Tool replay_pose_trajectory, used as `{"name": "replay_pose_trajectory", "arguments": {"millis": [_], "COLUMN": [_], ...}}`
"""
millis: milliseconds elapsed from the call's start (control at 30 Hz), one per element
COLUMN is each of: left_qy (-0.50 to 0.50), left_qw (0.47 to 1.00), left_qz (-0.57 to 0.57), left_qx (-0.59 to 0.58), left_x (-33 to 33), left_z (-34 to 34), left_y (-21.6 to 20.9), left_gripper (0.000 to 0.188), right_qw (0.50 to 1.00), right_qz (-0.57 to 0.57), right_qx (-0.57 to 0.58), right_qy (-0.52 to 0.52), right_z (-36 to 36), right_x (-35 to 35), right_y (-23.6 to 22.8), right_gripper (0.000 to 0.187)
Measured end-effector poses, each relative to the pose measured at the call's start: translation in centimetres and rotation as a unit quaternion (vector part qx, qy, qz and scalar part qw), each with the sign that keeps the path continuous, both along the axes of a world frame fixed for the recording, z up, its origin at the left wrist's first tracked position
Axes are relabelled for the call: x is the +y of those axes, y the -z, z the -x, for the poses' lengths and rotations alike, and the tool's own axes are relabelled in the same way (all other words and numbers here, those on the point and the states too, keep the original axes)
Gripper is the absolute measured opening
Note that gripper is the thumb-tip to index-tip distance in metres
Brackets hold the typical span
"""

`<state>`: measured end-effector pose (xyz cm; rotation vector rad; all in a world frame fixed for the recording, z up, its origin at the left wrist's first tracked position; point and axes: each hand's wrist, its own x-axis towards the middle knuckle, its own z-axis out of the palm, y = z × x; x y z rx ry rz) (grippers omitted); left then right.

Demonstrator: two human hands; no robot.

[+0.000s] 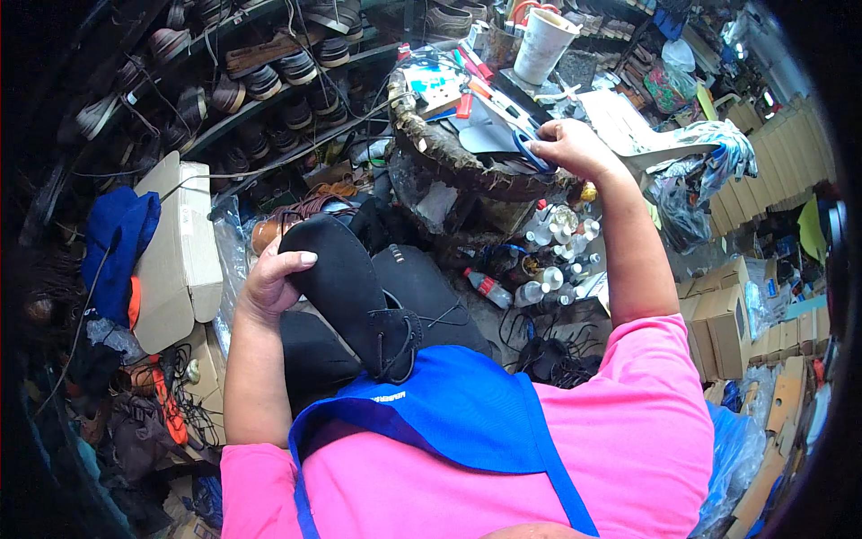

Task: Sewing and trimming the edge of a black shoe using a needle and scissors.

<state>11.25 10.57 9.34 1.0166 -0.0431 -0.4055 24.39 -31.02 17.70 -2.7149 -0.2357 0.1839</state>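
Observation:
My left hand point(270, 280) grips a black lace-up shoe point(338, 286) over my lap, thumb pressed on its toe end. Its flat, dark face is turned up, and the laces point(395, 341) hang at the end nearer my blue apron point(449, 404). My right hand point(573, 149) reaches out to a round, rough-edged worktable point(431, 144). Its fingers close on a blue loop-shaped handle point(532, 154), perhaps of scissors; the rest of that tool is hard to make out. Beside it lie a grey-white sheet point(485, 135) and several tools.
A white cup point(545, 45) stands at the table's far side. Several plastic bottles point(548, 269) crowd the floor below. Shoe racks point(269, 85) run along the far left, with an open cardboard box point(184, 256) nearer. Stacked cartons point(772, 162) line the right.

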Motion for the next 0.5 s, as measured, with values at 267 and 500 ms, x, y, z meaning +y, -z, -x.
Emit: {"name": "replay_pose_trajectory", "arguments": {"millis": [267, 500], "left_qy": [0.012, 0.003], "left_qw": [1.0, 1.0], "left_qz": [-0.006, -0.017], "left_qx": [-0.011, 0.0], "left_x": [-0.5, -0.4], "left_z": [-0.4, -0.8], "left_y": [-0.7, -0.4], "left_gripper": [0.044, 0.043], "right_qw": [0.995, 0.986], "right_qz": [0.091, 0.046], "right_qx": [-0.031, -0.158], "right_qy": [0.007, 0.028], "right_z": [-1.0, -4.1], "right_x": [0.3, -0.1], "right_y": [0.6, -4.6], "right_gripper": [0.044, 0.031]}}
